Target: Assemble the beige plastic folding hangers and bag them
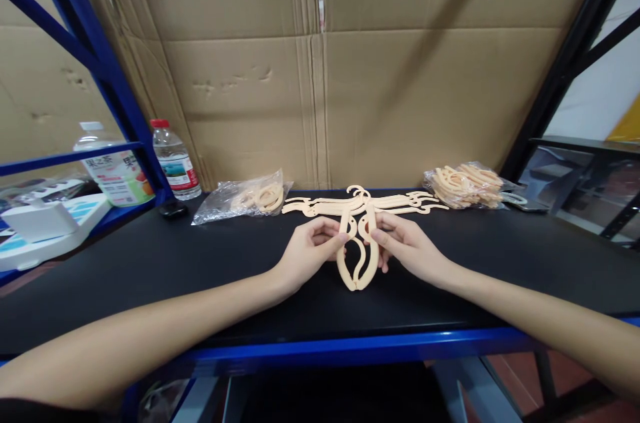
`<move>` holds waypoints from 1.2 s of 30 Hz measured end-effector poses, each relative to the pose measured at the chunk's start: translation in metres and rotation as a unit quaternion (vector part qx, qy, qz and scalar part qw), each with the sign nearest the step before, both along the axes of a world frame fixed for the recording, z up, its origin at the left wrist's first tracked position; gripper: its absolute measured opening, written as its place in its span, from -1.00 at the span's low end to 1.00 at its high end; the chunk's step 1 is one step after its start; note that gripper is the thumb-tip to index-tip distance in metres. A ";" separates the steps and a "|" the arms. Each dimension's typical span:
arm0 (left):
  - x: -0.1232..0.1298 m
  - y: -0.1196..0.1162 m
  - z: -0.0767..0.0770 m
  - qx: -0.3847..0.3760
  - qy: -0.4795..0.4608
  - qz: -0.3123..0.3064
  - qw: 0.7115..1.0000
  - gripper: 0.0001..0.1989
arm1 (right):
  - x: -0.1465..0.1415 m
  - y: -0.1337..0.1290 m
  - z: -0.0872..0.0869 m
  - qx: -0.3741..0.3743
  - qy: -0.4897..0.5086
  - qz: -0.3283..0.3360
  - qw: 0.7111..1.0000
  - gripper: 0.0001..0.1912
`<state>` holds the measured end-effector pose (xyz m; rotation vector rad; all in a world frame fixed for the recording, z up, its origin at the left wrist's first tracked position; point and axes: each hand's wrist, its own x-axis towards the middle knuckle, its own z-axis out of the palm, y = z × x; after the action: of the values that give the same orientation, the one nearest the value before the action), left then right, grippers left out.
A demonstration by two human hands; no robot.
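Observation:
A cream folding clothes hanger (374,262) is held upright above the black tabletop, its two arms folded alongside each other and its hook tucked between them. My left hand (313,246) pinches the left arm of it between thumb and fingers. On the other side, my right hand (407,243) grips the right arm the same way. Just behind lie several unfolded cream hangers (320,207), stacked on the table with their hooks pointing away from me.
At the back left is a clear plastic bag (225,202) with cream hangers inside; another filled bag (463,184) sits at the back right. A red-capped water bottle (175,163) and a small black object (173,209) stand near the blue post. Cardboard (240,96) walls the back.

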<state>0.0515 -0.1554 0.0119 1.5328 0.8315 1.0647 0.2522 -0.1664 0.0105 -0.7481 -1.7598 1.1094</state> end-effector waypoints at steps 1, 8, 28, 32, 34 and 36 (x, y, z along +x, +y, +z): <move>0.000 0.000 0.000 0.015 0.011 0.001 1.000 -0.70 | 0.000 0.000 0.000 -0.008 -0.007 0.005 1.000 -0.64; -0.002 0.012 -0.005 0.086 0.101 0.022 0.991 -0.64 | 0.002 0.015 -0.008 -0.067 -0.024 -0.011 0.997 -0.49; -0.025 0.022 0.000 0.322 0.289 -0.111 0.895 -0.42 | 0.020 0.021 -0.009 0.227 -0.228 -0.031 0.946 -0.81; -0.025 0.022 -0.001 0.337 0.296 -0.122 0.885 -0.40 | 0.018 0.018 -0.008 0.240 -0.223 -0.001 0.945 -0.77; -0.027 0.024 -0.001 0.337 0.310 -0.131 0.879 -0.41 | 0.018 0.019 -0.009 0.243 -0.230 0.004 0.942 -0.75; -0.029 0.028 -0.002 0.337 0.326 -0.139 0.872 -0.45 | 0.019 0.020 -0.012 0.247 -0.243 0.012 0.938 -0.70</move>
<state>0.0226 -0.1276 0.0102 2.6087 0.6590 0.6294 0.2710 -0.1466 -0.0014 -0.7191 -2.3445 0.4654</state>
